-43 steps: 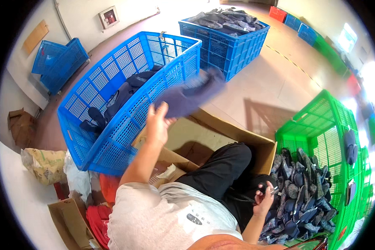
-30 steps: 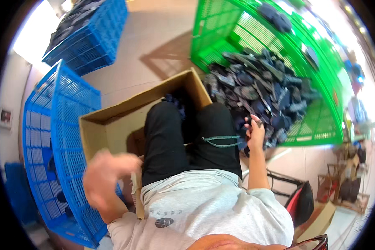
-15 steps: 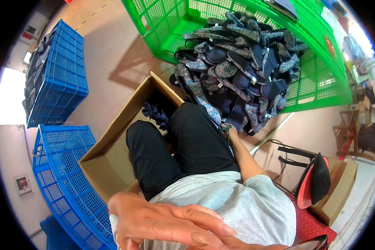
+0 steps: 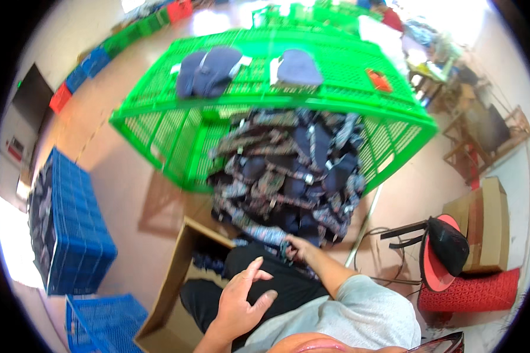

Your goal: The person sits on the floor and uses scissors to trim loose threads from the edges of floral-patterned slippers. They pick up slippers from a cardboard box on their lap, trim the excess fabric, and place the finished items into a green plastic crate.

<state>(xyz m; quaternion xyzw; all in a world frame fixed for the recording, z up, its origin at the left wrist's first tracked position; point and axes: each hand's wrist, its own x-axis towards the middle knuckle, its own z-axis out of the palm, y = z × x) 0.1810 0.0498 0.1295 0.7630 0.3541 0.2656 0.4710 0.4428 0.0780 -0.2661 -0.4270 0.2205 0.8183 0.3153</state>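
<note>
My left hand (image 4: 240, 301) is raised over my lap, fingers apart and nothing in it. My right hand (image 4: 298, 248) is closed beside my right thigh, at the near edge of a heap of fabric pieces. A small dark green thing shows at its fingers, too blurred to name. The heap (image 4: 294, 176) holds dark, padded, cup-shaped and floral-patterned pieces with white tags. It spills from the open side of a green plastic crate (image 4: 159, 126). A light patterned strip (image 4: 265, 233) of the heap reaches close to my right hand.
A cardboard box (image 4: 166, 282) with dark bunched fabric stands left of my legs. Dark folded pieces (image 4: 211, 70) lie atop the green crate. Blue crates (image 4: 82, 235) stand at left. A black-and-red padded thing (image 4: 444, 253), another carton (image 4: 483, 223) and a red mat (image 4: 471, 297) are at right.
The view has tilted up, so the crate's top shows. My left hand has moved from close before the camera to over my lap, fingers spreading. My right hand stays beside the heap.
</note>
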